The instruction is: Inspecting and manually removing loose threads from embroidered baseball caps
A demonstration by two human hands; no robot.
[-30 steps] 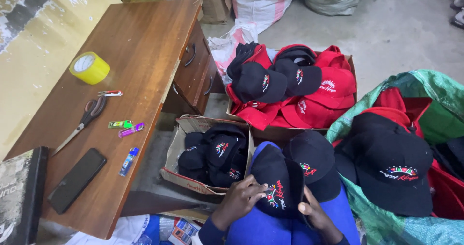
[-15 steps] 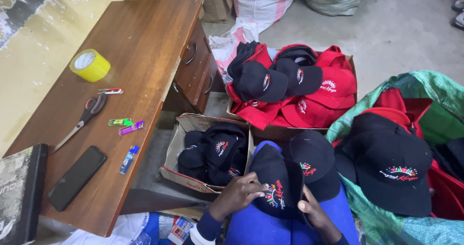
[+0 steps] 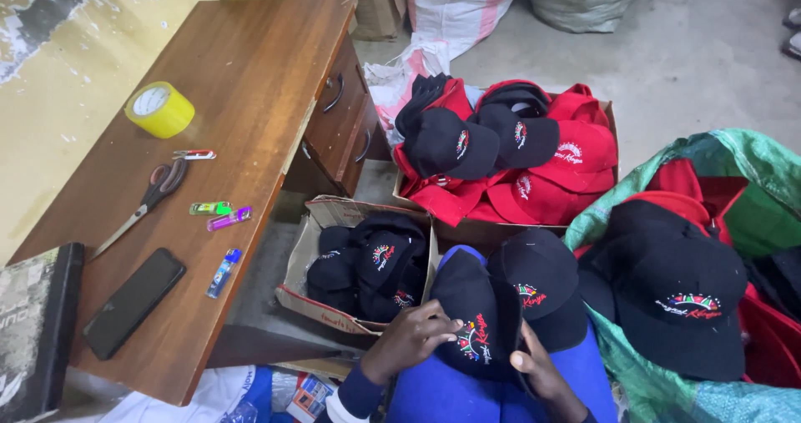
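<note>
Head view shows us seated with a black cap (image 3: pixel 477 327) on our lap, and over the last second little has shifted. Our left hand (image 3: pixel 415 339) has slid a bit further onto the cap's crown, its fingers now curled and pressing down on the fabric beside the embroidered badge. Our right hand (image 3: pixel 541 373) has stayed at the cap's lower right edge, thumb on top, pinching the rim. The cap itself has barely moved, so we judge the handling of this 1 cap is still under way and not finished.

Counting what lies around us: 1 second black cap (image 3: pixel 538 277) rests just behind the held one, touching it. 1 small cardboard box (image 3: pixel 321 310) to the left holds several black caps, roughly 4, though they overlap too much for a sure count. 1 larger box (image 3: pixel 613 118) behind holds a mixed heap of red and black caps; we make out about 3 black on top. 1 green sack (image 3: pixel 751 168) on the right carries 1 large black cap (image 3: pixel 672 298) and red ones beneath.

On the wooden desk (image 3: pixel 250 81) we count 1 roll of yellow tape (image 3: pixel 159 109), 1 pair of scissors (image 3: pixel 146 198), 1 phone (image 3: pixel 133 302) and 4 small lighters (image 3: pixel 219 217).
</note>
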